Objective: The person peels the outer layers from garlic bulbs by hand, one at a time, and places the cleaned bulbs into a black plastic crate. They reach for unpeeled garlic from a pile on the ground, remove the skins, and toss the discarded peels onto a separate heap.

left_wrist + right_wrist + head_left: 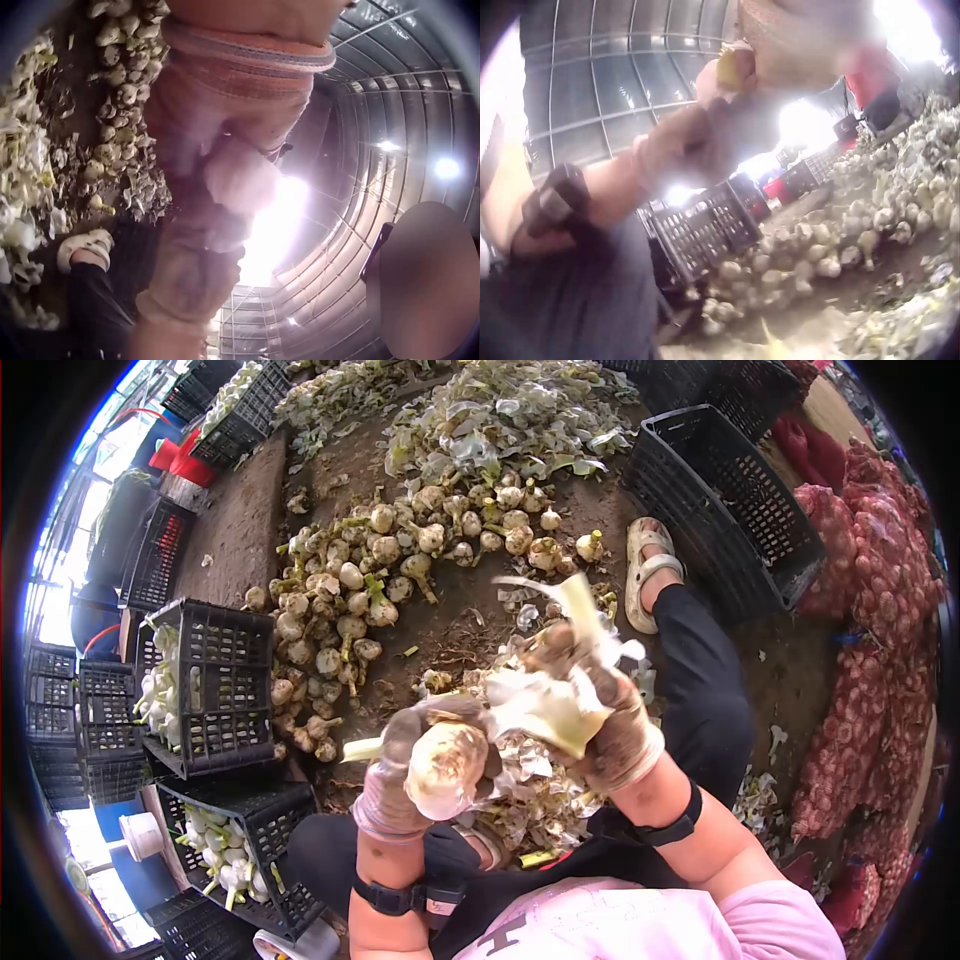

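Observation:
In the head view my gloved left hand (392,775) grips a garlic bulb (446,768), its stem (362,749) sticking out to the left. That bulb (238,176) is blurred but visible in the left wrist view, between both hands. My gloved right hand (622,732), just right of the bulb, pinches loose pale garlic skin (560,710) that hangs from its fingers. Motion blurs the right fingertips. Below both hands lies a heap of peeled skins (545,800). In the right wrist view the left hand (682,146) shows beneath the large blurred right glove (802,45).
Unpeeled garlic bulbs (350,600) lie in a curved heap ahead, with a big pile of skins (500,425) behind. Crates of cleaned garlic (205,690) stand at left. A black crate (720,500) and red net sacks (870,620) line the right, near a shoe (650,570).

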A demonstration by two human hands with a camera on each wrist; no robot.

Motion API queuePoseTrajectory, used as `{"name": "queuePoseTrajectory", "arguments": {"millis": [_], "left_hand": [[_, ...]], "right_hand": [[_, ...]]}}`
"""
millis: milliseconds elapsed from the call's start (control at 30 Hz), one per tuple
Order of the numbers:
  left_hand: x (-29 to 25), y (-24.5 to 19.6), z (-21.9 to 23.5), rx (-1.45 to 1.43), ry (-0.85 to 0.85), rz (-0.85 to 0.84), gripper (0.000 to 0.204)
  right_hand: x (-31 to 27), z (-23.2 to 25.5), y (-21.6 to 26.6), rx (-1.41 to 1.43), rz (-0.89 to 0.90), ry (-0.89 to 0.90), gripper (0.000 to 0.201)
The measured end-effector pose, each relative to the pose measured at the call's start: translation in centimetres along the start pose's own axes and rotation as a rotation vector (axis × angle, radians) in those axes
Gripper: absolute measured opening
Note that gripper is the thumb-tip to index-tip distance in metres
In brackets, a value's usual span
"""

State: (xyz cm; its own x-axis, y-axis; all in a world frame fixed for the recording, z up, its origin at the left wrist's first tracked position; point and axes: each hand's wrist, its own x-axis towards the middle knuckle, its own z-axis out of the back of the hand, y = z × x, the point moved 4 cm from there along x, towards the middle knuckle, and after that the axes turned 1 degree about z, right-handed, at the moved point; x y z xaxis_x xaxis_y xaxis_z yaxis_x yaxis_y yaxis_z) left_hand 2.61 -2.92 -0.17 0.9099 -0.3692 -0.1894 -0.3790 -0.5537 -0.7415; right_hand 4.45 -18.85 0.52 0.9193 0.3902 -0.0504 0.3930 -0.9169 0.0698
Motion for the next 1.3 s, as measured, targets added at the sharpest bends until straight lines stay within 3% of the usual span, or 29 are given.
{"name": "queuePoseTrajectory", "arguments": {"millis": [33, 67, 133, 200, 233, 300, 333, 400, 467, 533, 600, 633, 667, 733, 800, 867, 967, 1000, 1033, 1067, 1100, 1133, 1200, 1267, 1300], "left_hand": [[1.2, -0.4, 0.0, -0.11, 0.133, 0.147, 0.079], [0.4, -1.1, 0.3, 0.15, -0.162, 0.056, 0.083], [0.4, -1.6, 1.0, 0.237, -0.385, -0.08, 0.085], [0.3, -2.3, 0.8, 0.38, -0.46, -0.126, 0.084], [0.2, -2.6, 1.2, 0.495, -0.466, -0.209, 0.084], [-0.2, -3.3, 1.3, 0.632, -0.472, -0.302, 0.089], [-0.5, -3.1, 1.7, 0.632, -0.481, -0.297, 0.089], [-0.1, -2.6, 2.1, 0.646, -0.414, -0.304, 0.091], [0.2, -2.0, 2.3, 0.624, -0.38, -0.263, 0.088], [0.6, -1.2, 2.1, 0.716, -0.448, -0.193, 0.098], [0.6, -0.9, 1.9, 0.806, -0.437, -0.179, 0.098], [0.6, -0.8, 1.7, 0.895, -0.423, -0.171, 0.099], [0.7, -0.7, 1.4, 0.984, -0.408, -0.164, 0.099], [0.9, -0.9, 0.3, 1.012, -0.424, -0.167, 0.103], [0.9, -0.7, 0.2, 1.041, -0.442, -0.17, 0.107], [0.8, -0.2, 0.7, 1.036, -0.432, -0.255, 0.09], [0.7, -0.4, 0.5, 0.976, -0.409, -0.181, 0.091], [0.7, -0.7, 0.4, 0.976, -0.41, -0.181, 0.091], [0.7, -0.6, 0.5, 0.91, -0.395, -0.077, 0.097], [0.6, -0.3, 0.6, 0.841, -0.38, 0.027, 0.105], [0.5, 0.5, 0.8, 0.642, -0.437, 0.025, 0.103], [0.3, 0.1, 1.1, 0.641, -0.437, 0.024, 0.103], [0.2, -0.8, 0.9, 0.489, -0.287, 0.158, 0.102], [0.2, -1.0, 0.6, 0.456, -0.314, 0.121, 0.104], [0.2, -1.3, 0.3, 0.412, -0.352, 0.079, 0.101]], "right_hand": [[-0.4, 0.7, 1.0, -0.022, 0.035, -0.063, 0.048], [-0.3, 1.6, 1.4, -0.021, 0.039, -0.062, 0.048], [0.2, 5.0, 0.8, -1.265, -0.262, -0.01, 0.048], [-0.9, 8.2, -2.1, -2.457, -0.827, 0.322, 0.05], [-1.2, 8.5, -2.3, -2.454, -0.822, 0.334, 0.05], [-1.8, 8.1, -3.3, -2.551, -0.529, 0.645, 0.051], [-1.2, 5.4, -2.7, -2.365, -0.234, 0.619, 0.046], [-0.1, 3.2, -1.5, -1.823, -0.253, 0.384, 0.04], [0.2, 1.2, -0.8, -1.862, -0.174, 0.321, 0.038], [0.2, 1.1, -1.0, -1.89, -0.099, 0.256, 0.037], [0.0, 1.5, -1.6, -1.872, 0.211, 0.3, 0.045], [0.0, 1.6, -1.8, -1.866, 0.282, 0.302, 0.044], [-0.1, 1.4, -1.9, -1.866, 0.282, 0.301, 0.044], [-0.1, 2.2, -1.9, -1.722, -0.054, 0.053, 0.04], [-0.1, 2.1, -1.9, -1.64, -0.107, 0.022, 0.036], [-0.2, 2.2, -1.9, -1.555, -0.16, -0.01, 0.031], [-0.2, 2.4, -1.7, -1.579, -0.289, 0.066, 0.032], [0.0, 2.3, -1.6, -1.729, -0.232, 0.197, 0.029], [0.2, 2.1, -1.5, -1.873, -0.17, 0.335, 0.026], [0.4, 2.1, -1.0, -1.872, -0.171, 0.337, 0.026], [0.6, 1.6, -0.5, -1.86, -0.113, 0.424, 0.025], [0.5, 1.2, -0.1, -1.846, -0.054, 0.51, 0.025], [0.4, 2.8, 0.6, -1.729, -0.112, 0.252, 0.03], [0.5, 3.9, 0.5, -1.626, -0.082, 0.109, 0.045], [0.5, 4.2, -0.6, -1.357, -0.149, 0.07, 0.055]]}}
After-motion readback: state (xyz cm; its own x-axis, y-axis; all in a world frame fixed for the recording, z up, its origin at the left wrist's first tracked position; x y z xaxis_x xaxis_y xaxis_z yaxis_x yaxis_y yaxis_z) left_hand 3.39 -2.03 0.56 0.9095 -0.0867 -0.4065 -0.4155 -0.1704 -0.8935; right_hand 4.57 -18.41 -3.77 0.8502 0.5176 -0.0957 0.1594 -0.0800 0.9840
